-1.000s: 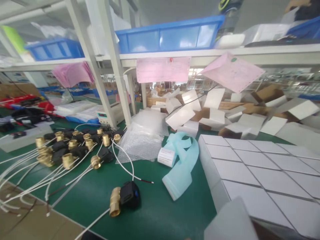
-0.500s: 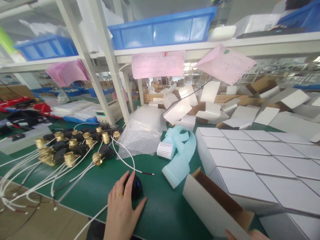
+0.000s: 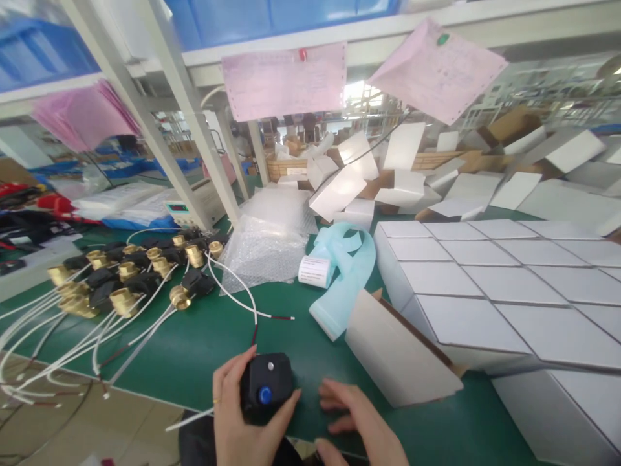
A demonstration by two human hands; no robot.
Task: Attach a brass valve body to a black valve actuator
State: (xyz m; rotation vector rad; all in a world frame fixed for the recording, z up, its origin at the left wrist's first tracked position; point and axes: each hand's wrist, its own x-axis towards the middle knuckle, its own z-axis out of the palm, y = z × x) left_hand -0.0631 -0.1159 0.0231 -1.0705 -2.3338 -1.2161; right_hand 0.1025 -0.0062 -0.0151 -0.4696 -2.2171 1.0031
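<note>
My left hand (image 3: 237, 421) grips a black actuator unit (image 3: 266, 387) at the near edge of the green worktop (image 3: 204, 349), thumb on its left side and fingers wrapped along its right; the unit is raised just off the surface. Its top face shows a blue knob and a small silver dot. A white cable (image 3: 187, 421) runs out to the left beneath the hand. My right hand (image 3: 356, 421) lies just right of the unit, empty, fingers loosely spread and pointing left, not touching it.

Just beyond the right hand, an open white carton (image 3: 398, 353) with a brown inside lies tilted on the worktop, leaning against a block of closed white boxes (image 3: 490, 291) set edge to edge in rows on the right.

In the middle distance, a pale blue strip (image 3: 347, 278) with a white label roll (image 3: 314, 270) sits left of the box block. Left of that lies a sheet of bubble wrap (image 3: 266, 249). Further left, a cluster of brass valves (image 3: 121, 281) with black bodies lies grouped together, white cables trailing towards the near left corner.

At the far side, a loose heap of unfolded white cartons (image 3: 402, 175) is piled behind the block. Pink paper sheets (image 3: 286, 81) hang from the shelf frame (image 3: 204, 136) overhead.
</note>
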